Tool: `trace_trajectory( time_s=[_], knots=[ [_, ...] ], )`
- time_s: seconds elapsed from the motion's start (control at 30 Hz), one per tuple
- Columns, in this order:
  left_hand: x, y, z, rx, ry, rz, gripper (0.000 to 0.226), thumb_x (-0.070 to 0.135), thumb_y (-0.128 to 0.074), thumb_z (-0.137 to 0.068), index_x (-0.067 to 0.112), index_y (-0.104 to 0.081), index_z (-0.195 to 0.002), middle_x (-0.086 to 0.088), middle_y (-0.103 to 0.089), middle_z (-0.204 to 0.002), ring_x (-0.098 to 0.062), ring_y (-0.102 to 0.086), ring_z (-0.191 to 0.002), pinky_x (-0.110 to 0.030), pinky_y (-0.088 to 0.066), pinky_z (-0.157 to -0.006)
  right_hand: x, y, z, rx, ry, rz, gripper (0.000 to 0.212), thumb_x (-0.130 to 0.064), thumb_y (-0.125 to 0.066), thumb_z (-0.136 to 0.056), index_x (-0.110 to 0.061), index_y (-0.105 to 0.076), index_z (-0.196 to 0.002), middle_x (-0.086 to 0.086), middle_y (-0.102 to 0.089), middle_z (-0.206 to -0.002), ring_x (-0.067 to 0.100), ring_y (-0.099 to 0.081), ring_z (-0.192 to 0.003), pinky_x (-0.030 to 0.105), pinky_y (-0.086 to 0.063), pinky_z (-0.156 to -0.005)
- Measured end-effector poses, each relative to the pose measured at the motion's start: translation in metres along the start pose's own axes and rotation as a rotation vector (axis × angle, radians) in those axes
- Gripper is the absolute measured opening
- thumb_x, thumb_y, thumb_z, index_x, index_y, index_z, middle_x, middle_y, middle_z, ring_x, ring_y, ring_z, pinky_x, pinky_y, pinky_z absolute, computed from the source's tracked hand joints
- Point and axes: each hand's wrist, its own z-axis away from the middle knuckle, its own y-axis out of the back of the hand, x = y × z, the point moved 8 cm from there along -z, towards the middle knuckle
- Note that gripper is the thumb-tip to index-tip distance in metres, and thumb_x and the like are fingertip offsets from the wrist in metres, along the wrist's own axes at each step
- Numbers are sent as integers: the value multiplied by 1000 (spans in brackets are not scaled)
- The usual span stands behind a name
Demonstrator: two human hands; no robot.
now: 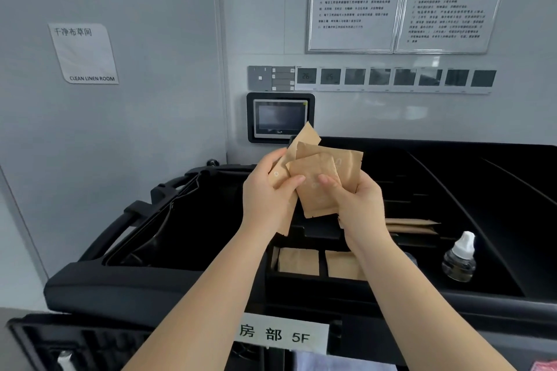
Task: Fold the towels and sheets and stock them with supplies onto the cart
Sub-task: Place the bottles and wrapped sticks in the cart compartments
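Left hand and right hand both pinch flat brown paper sachets above black plastic cart; clear bottle near tray's right edge.

Several flat brown kraft-paper sachets are fanned out above the black plastic housekeeping cart, tilted upright; more brown sachets lie flat in its small front compartments.

**One head-worn view, looking forward and down**

The single wide-angle camera sits at the person's head, close above both forearms. It faces the wall beyond the fingers, and the black cart below and before them (straight lines bow toward the edges).
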Motion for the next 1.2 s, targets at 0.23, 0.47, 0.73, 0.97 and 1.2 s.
trace_trajectory(
  time_s=[0.23,0.47,0.73,0.97,1.2],
  knots=[
    [-9,-3,7,-37,32,5,58,17,-82,-72,25,-59,-125,15,-65,-111,4,-59,-102,-18,-49,-85,13,-2,1,4,-107,-66,27,-22,-79,-77,-27,-68,-102,-8,-73,-95,13,-69,-92,43,-57,-85],
    [-15,6,10,-5,23,22,51,12,-79,-74,27,-62,-119,17,-66,-105,6,-61,-97,-14,-51,-77,19,-1,-2,1,-178,-52,20,-27,-68,-87,-25,-66,-107,-3,-72,-103,18,-66,-101,48,-55,-88],
    [-15,41,0,111,-64,-158,46,9,-73,-77,31,-61,-116,28,-61,-101,16,-54,-96,1,-39,-74,9,18,-12,-70,-75,206,21,-27,-61,-93,-26,-62,-114,-8,-67,-108,9,-66,-96,19,-57,-67],
    [-18,62,-9,184,-85,-256,44,15,-72,-79,31,-60,-119,27,-61,-102,4,-57,-98,-12,-41,-81,20,-7,6,-532,105,938,20,-22,-66,-90,-21,-65,-70,-7,-57,-63,7,-53,-60,20,-40,-62],
    [-18,47,-5,145,-109,-242,44,14,-73,-79,30,-60,-119,26,-61,-103,5,-57,-100,-12,-41,-82,38,-46,23,-798,234,1290,16,-18,-55,-92,-16,-70,-93,0,-66,-81,20,-62,-79,34,-53,-78]
  ],
)
